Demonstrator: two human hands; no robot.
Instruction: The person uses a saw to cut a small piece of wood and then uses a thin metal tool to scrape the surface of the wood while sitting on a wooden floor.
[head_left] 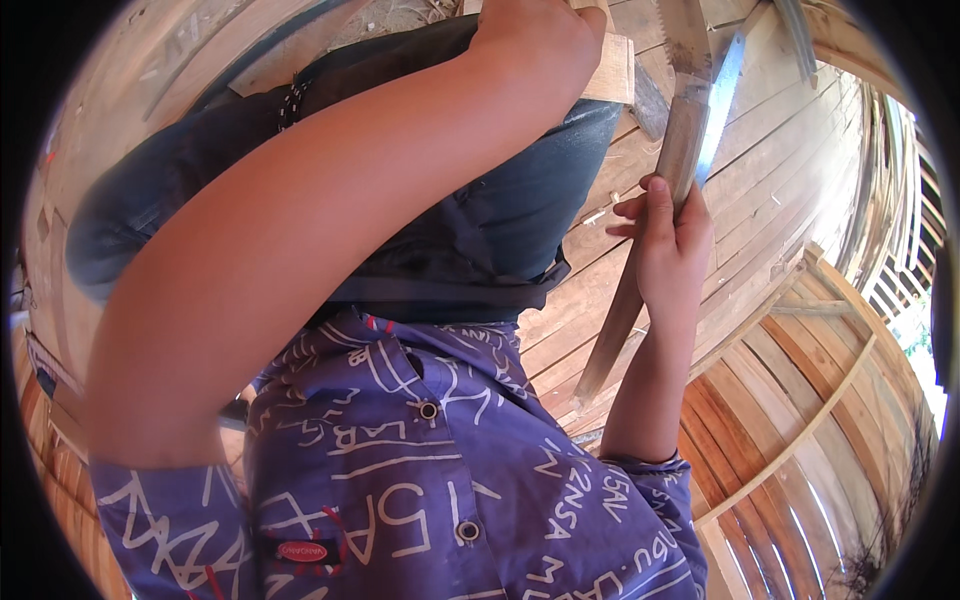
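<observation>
My right hand (672, 235) is wrapped round the long wooden handle of a saw (680, 145), thumb lying along it and fingertips showing on the left side. The toothed blade points away and runs out at the top edge; the handle's tail slants back toward my forearm. A bright, bluish metal strip (722, 105) shows just right of the handle. Across my lap reaches my left arm, and my left hand (540, 35) is bent over a pale piece of wood (615, 72) by my knee. Its fingers look closed on the wood, though the top edge partly cuts them off.
My legs in dark trousers (520, 210) are folded on a plank floor (770, 150). A short grey offcut (650, 105) lies beside the pale wood. Right of me stands a curved-looking slatted wooden panel (790, 420). Long boards (200, 60) lie at the far left.
</observation>
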